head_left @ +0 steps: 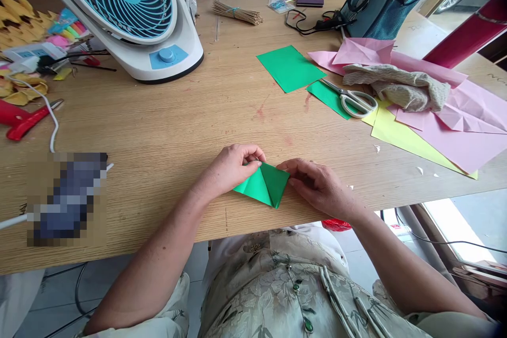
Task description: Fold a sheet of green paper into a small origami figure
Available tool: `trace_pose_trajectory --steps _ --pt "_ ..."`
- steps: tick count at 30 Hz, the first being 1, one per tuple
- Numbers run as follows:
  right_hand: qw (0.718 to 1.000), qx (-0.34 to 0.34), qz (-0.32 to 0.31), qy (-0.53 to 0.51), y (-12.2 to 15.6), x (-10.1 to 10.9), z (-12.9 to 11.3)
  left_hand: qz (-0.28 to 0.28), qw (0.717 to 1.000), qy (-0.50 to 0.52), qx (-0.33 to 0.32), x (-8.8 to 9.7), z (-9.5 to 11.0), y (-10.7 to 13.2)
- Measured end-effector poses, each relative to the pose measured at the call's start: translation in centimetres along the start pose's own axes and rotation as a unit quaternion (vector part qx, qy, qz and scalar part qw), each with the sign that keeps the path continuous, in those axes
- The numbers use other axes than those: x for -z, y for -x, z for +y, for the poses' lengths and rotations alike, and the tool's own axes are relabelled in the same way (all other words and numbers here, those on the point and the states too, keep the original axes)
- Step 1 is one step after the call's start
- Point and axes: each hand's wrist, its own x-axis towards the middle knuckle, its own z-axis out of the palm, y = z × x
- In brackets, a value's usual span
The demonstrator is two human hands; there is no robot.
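A folded piece of green paper [259, 186] is between my hands near the table's front edge, with crease lines running across it and one corner pointing toward me. My left hand [241, 165] grips its upper left part, thumb on top and fingers curled behind. On the other side, my right hand [317, 182] pinches the right corner between thumb and forefinger. Farther up the table lie a flat green sheet [291, 68] and a smaller green piece [328, 97], with white-handled scissors [358, 103] resting partly on the smaller one.
Pink paper [463, 142], yellow paper [412, 137] and a grey cloth glove [400, 84] pile up at the right. A fan [166, 58] stands at the back left; a blurred-out object [71, 198] lies at the left. Behind are a stick bundle [237, 12] and a blue bag [384, 0].
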Motion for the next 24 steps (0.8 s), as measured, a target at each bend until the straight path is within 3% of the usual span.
trace_pose_trajectory --steps 6,13,16,20,22,24 --pt "0.998 0.032 0.014 0.044 0.0 -0.2 -0.2 0.025 0.996 -0.075 -0.029 -0.1 0.3 0.3" --pt "0.975 0.144 -0.005 0.167 0.1 -0.7 0.1 0.058 0.978 -0.193 -0.059 -1.1 0.7 0.8" --pt "0.966 0.160 -0.011 0.204 -0.1 -0.9 0.3 0.066 0.967 -0.247 -0.015 -0.1 1.1 1.9" --pt "0.963 0.169 -0.012 0.211 -0.3 -1.0 0.3 0.050 0.952 -0.287 0.098 2.4 0.8 3.7" --pt "0.963 0.167 -0.012 0.212 -0.3 -1.0 0.2 0.034 0.955 -0.274 0.106 3.0 0.6 4.5" --pt "0.964 0.164 -0.013 0.209 -0.3 -1.0 0.1 0.067 0.956 -0.272 0.085 2.5 0.6 5.0"
